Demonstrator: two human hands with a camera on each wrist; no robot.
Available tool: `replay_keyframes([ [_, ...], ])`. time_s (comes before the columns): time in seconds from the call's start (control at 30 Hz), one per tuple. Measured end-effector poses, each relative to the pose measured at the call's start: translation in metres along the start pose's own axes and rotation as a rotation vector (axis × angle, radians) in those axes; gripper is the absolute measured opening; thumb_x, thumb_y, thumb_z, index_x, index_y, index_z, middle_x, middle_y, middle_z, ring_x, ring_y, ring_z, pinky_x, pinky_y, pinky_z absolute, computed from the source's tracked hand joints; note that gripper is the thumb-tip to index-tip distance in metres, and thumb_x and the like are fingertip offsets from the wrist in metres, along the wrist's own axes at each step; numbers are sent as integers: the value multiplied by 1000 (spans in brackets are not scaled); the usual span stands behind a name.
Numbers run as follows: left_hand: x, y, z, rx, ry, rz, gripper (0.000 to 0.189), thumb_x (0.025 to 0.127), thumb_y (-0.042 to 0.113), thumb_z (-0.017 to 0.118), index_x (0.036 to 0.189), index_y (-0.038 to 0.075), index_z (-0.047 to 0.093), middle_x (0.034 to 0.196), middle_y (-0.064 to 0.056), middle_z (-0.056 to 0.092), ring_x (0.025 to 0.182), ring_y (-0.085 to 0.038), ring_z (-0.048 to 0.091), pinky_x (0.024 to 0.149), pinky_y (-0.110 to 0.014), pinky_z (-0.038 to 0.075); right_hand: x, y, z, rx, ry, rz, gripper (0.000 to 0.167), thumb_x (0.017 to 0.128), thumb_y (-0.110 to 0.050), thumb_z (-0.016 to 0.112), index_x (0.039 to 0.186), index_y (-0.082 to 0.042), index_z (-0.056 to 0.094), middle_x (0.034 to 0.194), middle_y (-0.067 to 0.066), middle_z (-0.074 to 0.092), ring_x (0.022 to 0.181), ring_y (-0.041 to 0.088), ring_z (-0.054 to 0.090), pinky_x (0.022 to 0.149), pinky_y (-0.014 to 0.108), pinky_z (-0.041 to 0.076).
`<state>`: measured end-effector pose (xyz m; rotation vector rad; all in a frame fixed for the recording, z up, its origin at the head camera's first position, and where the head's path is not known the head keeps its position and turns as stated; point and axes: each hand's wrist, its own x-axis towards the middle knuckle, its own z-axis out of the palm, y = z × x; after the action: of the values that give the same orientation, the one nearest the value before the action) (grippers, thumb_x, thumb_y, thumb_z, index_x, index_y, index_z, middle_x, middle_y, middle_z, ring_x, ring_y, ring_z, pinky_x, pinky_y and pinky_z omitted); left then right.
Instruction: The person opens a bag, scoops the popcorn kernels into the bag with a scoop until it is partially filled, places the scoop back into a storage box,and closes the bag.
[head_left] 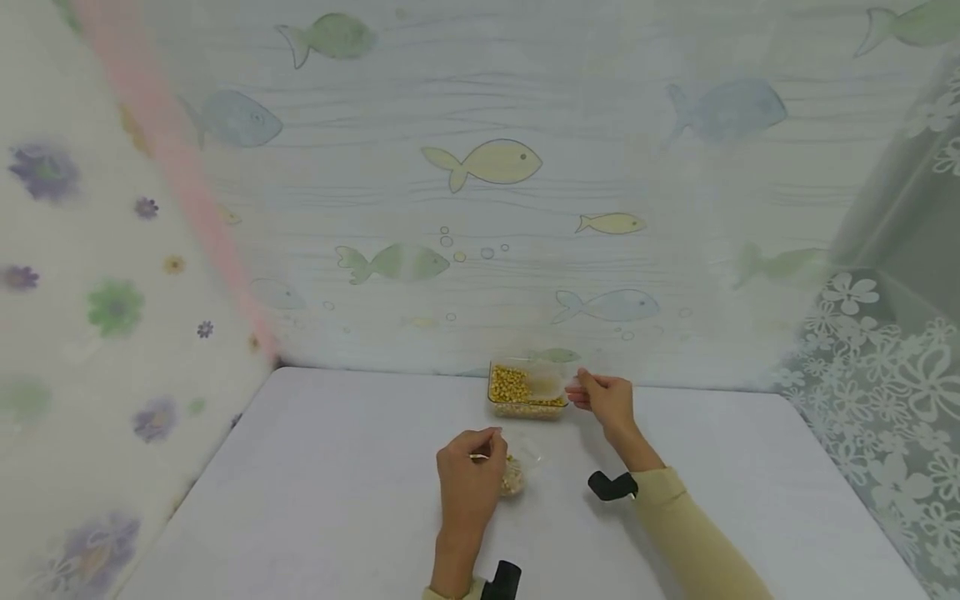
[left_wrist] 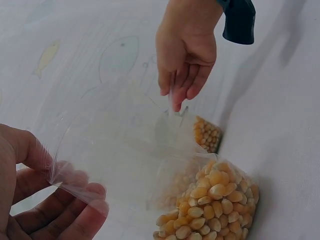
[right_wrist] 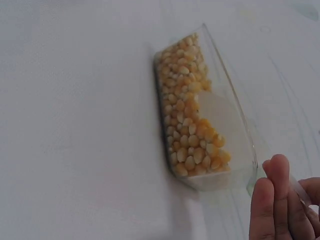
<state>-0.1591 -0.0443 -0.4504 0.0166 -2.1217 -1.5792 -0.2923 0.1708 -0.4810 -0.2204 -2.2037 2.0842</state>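
Observation:
A clear rectangular container (right_wrist: 212,182) of yellow corn kernels (right_wrist: 182,110) stands toward the back of the table. The head view has my right hand (head_left: 609,402) at its right side, pinching the handle of a translucent white scoop (right_wrist: 220,117). The wide end of that scoop lies among the kernels, partly seen through the wall. Nearer the front, my left hand (head_left: 471,477) pinches the upper edge of a clear plastic bag (left_wrist: 115,135). Corn kernels (left_wrist: 215,200) fill the bottom of the bag, which rests on the table.
A white tabletop (head_left: 360,475) lies under everything. Behind it hangs a fish-printed sheet (head_left: 480,275), close to the container. Flower-patterned cloth (head_left: 112,308) borders the left side, and a lacy floral curtain (head_left: 900,400) the right.

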Motion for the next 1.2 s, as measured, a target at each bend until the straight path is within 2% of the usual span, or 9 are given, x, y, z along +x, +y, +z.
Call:
replay_keyframes([
  [0.17,-1,0,1,1,10,30,13,88,-1,70,90,4,81,74,1,72,67,-8,65,60,-23,57,2,3,-5,111,-25,179,48,105,-22,56,131,17,54,81,0,76,70,4,71,70,19,59],
  [0.33,-1,0,1,7,7,41,12,89,-1,70,90,4,81,75,1,72,68,-8,65,60,-23,57,2,6,-8,265,-24,278,44,105,-20,56,133,15,53,74,-4,75,70,4,72,72,20,59],
  [0.53,-1,-1,1,9,-4,24,12,90,1,70,90,5,81,74,2,71,69,-8,65,59,-23,57,0,8,-11,356,-46,337,31,106,-21,55,124,4,59,76,-4,76,74,4,72,76,20,59],
  [0.77,0,2,0,9,5,30,12,90,1,70,90,5,82,74,3,71,67,-8,66,60,-24,57,-1,10,-12,446,-79,355,44,107,-24,52,140,5,49,80,-4,76,80,5,73,80,20,58],
  [0.87,0,2,0,8,4,24,12,90,1,70,90,5,82,74,3,71,68,-8,66,60,-24,57,-1,12,-13,477,-87,366,40,108,-25,50,138,2,49,80,-5,76,82,5,73,81,20,58],
  [0.97,-1,2,0,15,4,22,12,89,2,70,91,5,82,74,2,71,68,-8,65,61,-23,57,-2,11,-14,503,-94,374,32,109,-25,48,132,-3,51,80,-6,76,82,5,72,82,19,58],
  [1.07,-1,3,-1,22,7,19,12,89,2,70,91,5,81,74,3,71,68,-8,65,61,-23,57,-4,10,-13,554,-96,393,21,109,-26,48,114,-8,59,79,-5,76,79,5,71,81,19,57],
  [1.2,0,2,-2,19,5,23,12,90,1,70,90,5,81,73,3,70,68,-8,65,60,-24,57,-6,7,-12,623,-93,408,29,108,-26,48,91,-14,67,79,-3,76,75,4,69,80,18,57],
])
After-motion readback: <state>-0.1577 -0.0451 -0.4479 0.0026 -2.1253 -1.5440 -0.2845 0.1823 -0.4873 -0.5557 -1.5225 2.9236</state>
